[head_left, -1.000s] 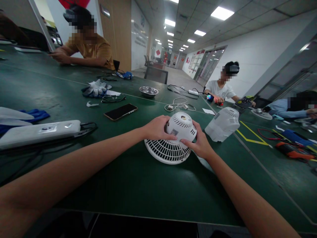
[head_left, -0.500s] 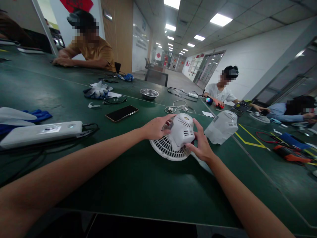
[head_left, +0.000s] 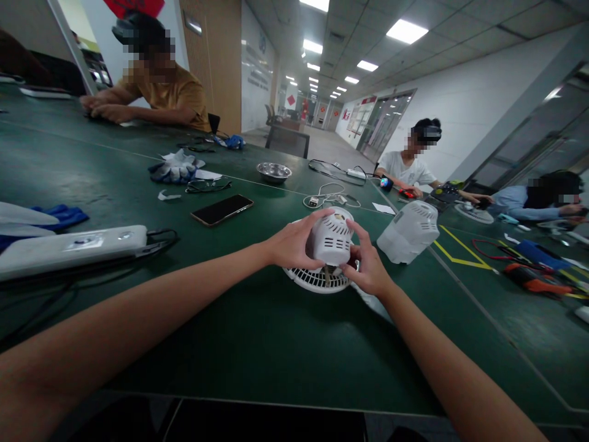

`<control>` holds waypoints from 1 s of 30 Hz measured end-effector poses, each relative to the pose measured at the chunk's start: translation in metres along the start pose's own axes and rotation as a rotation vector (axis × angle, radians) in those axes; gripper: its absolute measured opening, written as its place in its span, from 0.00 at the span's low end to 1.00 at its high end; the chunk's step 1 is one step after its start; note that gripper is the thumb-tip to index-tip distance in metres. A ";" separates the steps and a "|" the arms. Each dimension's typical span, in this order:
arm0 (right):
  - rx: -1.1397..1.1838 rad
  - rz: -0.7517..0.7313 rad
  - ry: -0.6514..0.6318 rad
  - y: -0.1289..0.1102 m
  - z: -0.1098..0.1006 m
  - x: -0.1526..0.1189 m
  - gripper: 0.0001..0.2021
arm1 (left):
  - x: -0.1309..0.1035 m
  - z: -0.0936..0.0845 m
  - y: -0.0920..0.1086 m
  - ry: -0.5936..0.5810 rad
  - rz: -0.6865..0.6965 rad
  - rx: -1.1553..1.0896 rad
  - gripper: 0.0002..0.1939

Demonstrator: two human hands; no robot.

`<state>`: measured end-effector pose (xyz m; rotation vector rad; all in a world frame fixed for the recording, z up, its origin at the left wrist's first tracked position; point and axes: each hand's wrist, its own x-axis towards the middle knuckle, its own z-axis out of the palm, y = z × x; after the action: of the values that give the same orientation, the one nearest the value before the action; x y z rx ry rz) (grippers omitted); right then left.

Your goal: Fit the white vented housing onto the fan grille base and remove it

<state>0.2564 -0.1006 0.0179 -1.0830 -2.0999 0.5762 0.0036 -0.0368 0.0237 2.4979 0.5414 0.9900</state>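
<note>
A white vented housing (head_left: 332, 240) sits between both hands, above a round white fan grille (head_left: 313, 280) lying on the green table. My left hand (head_left: 294, 243) grips the housing from the left, thumb low and fingers over its top. On the right side my right hand (head_left: 368, 261) holds it with thumb and fingers. A narrow gap with something brownish shows under the housing's lower edge. To the right stands a white plastic part (head_left: 409, 232) with slots, touched by neither hand.
Phone (head_left: 222, 209), metal bowl (head_left: 274, 172), white cable (head_left: 329, 195) and gloves (head_left: 175, 167) lie beyond my hands. A white power strip (head_left: 78, 248) is at left, an orange tool (head_left: 534, 279) at right. Several people sit around the green table (head_left: 257, 356).
The housing has been raised and tilted more upright off the grille, both hands moving with it. The left hand now wraps further round its side. The view has shifted slightly.
</note>
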 end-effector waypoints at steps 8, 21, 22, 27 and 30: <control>0.010 0.046 -0.030 -0.007 -0.003 0.002 0.47 | -0.002 0.000 -0.004 0.024 0.003 -0.002 0.54; -0.033 0.080 -0.052 -0.013 -0.005 0.003 0.45 | -0.001 -0.002 -0.012 -0.011 0.007 0.034 0.57; -0.044 0.078 -0.044 -0.013 -0.004 0.003 0.45 | -0.002 0.000 -0.012 0.002 -0.012 0.051 0.58; -0.253 0.087 0.133 -0.013 0.003 0.004 0.48 | -0.003 0.006 -0.014 0.029 -0.049 0.135 0.58; -0.350 0.038 0.221 -0.008 0.002 0.005 0.47 | -0.005 0.003 -0.020 0.016 -0.054 0.143 0.49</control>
<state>0.2489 -0.1012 0.0237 -1.3167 -2.0306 0.0965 -0.0018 -0.0234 0.0088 2.5869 0.7034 0.9836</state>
